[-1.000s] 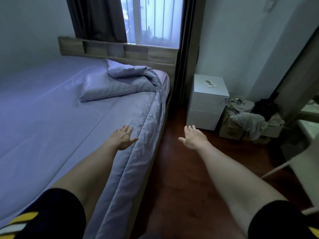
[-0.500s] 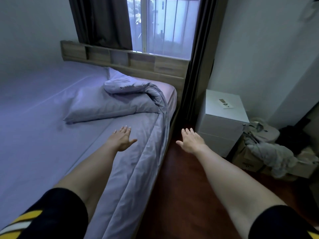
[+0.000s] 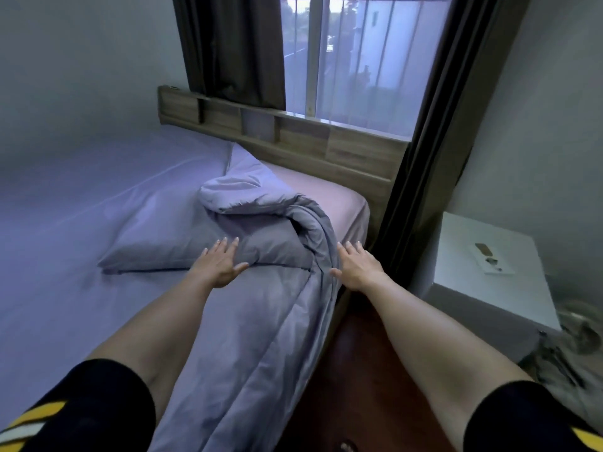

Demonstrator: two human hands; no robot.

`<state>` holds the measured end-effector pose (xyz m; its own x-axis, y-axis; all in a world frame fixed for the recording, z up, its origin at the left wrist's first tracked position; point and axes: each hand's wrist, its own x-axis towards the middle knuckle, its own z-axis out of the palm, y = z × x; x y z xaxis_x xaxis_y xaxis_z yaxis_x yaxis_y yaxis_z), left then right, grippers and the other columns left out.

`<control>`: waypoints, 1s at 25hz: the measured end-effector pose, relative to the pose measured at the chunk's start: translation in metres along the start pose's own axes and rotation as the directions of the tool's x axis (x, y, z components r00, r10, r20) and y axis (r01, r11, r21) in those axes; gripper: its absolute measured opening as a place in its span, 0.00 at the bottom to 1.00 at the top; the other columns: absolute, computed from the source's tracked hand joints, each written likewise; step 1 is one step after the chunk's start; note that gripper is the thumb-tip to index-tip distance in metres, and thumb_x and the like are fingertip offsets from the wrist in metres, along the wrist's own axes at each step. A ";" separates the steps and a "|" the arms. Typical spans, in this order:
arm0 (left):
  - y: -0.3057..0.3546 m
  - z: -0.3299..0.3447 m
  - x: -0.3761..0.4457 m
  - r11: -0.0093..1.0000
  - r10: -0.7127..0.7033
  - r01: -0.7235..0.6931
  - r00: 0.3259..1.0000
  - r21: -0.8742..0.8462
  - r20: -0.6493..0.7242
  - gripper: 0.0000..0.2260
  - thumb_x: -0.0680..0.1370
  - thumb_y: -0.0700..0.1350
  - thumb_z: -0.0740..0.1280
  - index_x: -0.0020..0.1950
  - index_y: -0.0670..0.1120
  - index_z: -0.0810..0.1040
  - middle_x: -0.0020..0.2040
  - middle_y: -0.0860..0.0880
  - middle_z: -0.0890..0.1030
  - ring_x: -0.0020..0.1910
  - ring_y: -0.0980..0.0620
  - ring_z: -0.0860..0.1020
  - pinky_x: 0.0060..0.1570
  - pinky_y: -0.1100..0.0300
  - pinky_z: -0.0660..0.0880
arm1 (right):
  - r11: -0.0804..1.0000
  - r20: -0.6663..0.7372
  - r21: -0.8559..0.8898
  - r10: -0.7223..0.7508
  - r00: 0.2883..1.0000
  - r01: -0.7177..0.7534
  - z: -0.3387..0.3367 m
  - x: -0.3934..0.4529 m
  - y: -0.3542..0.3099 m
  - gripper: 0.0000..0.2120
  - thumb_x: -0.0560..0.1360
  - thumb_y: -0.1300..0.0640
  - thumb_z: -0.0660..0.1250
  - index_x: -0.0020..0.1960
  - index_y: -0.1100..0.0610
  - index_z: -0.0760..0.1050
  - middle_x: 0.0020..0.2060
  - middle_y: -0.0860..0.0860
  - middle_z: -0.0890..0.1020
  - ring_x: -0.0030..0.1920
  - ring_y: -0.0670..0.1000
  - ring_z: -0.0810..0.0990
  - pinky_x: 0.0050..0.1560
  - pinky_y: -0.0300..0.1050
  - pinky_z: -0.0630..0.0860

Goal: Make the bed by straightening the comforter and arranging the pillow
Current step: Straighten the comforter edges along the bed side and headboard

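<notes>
Comforter [image 3: 261, 223] fabric lies bunched in a folded heap at the head end of the bed [image 3: 81, 207], just short of the wooden headboard [image 3: 326, 141], with a long creased strip of it trailing down the bed's near edge toward the camera. Partly under that heap, on the side away from the bed's edge, sits the pillow [image 3: 156, 236], lying flat on the sheet with one corner pointing toward the camera.

Both arms reach forward toward the heap. The left hand [image 3: 219, 263] has its fingers straight and spread, palm down, fingertips at the front slope of the heap where it meets the pillow; whether they press the cloth or only hover over it cannot be told. The right hand [image 3: 357, 267] is likewise flat, fingers apart, at the outer side of the heap where the comforter drops over the mattress edge. Neither hand holds anything.

Beyond the headboard hang dark curtains [image 3: 235, 50] beside a window [image 3: 352, 57]. Off the bed's edge from the heap stands a white nightstand [image 3: 483, 288] carrying a small flat item, above a reddish wood floor [image 3: 359, 386].
</notes>
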<state>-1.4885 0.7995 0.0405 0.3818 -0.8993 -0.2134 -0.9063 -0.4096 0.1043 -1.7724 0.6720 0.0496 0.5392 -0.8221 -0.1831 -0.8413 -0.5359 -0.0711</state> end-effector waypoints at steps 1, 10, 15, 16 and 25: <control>0.005 -0.007 0.018 0.999 -0.044 0.044 0.999 -0.030 -0.008 0.34 0.80 0.62 0.52 0.79 0.48 0.41 0.80 0.43 0.46 0.79 0.45 0.47 0.76 0.47 0.49 | 0.999 0.012 0.000 -0.037 0.999 0.037 -0.009 0.028 0.009 0.36 0.80 0.41 0.56 0.80 0.55 0.44 0.79 0.56 0.51 0.79 0.59 0.47 0.77 0.54 0.53; 0.000 -0.031 0.136 0.905 -0.381 0.353 0.921 -0.238 -0.082 0.42 0.76 0.64 0.62 0.78 0.57 0.36 0.79 0.39 0.40 0.77 0.35 0.48 0.74 0.41 0.55 | 0.960 0.032 -0.036 -0.276 0.961 0.277 -0.041 0.224 0.027 0.38 0.79 0.43 0.60 0.79 0.53 0.44 0.79 0.54 0.50 0.78 0.61 0.48 0.75 0.56 0.55; -0.034 -0.035 0.209 0.806 -0.501 0.461 0.866 -0.372 -0.012 0.51 0.70 0.60 0.73 0.76 0.62 0.34 0.78 0.41 0.35 0.76 0.31 0.47 0.73 0.39 0.55 | 0.911 0.039 -0.069 -0.405 0.914 0.407 -0.039 0.321 -0.003 0.42 0.76 0.40 0.64 0.79 0.50 0.43 0.79 0.52 0.50 0.78 0.60 0.50 0.73 0.58 0.59; -0.040 -0.033 0.225 0.793 -0.516 0.484 0.856 -0.371 0.014 0.52 0.70 0.58 0.74 0.76 0.62 0.35 0.78 0.40 0.34 0.76 0.30 0.49 0.73 0.39 0.57 | 0.897 0.049 -0.074 -0.434 0.900 0.436 -0.038 0.340 -0.011 0.43 0.75 0.40 0.64 0.79 0.50 0.42 0.79 0.52 0.49 0.78 0.60 0.50 0.73 0.58 0.59; -0.039 -0.031 0.321 0.754 -0.449 0.298 0.884 -0.585 -0.128 0.35 0.78 0.36 0.60 0.79 0.53 0.45 0.79 0.42 0.51 0.78 0.42 0.55 0.76 0.52 0.56 | 0.820 -0.016 -0.049 -0.571 0.821 0.570 -0.016 0.427 -0.054 0.24 0.77 0.55 0.61 0.72 0.53 0.62 0.66 0.54 0.71 0.64 0.59 0.71 0.57 0.52 0.69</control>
<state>-1.3247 0.5225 -0.0020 0.7681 -0.6307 -0.1110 -0.4633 -0.6670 0.5835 -1.4967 0.3470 -0.0088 0.9236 -0.3717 -0.0941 -0.3810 -0.9174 -0.1149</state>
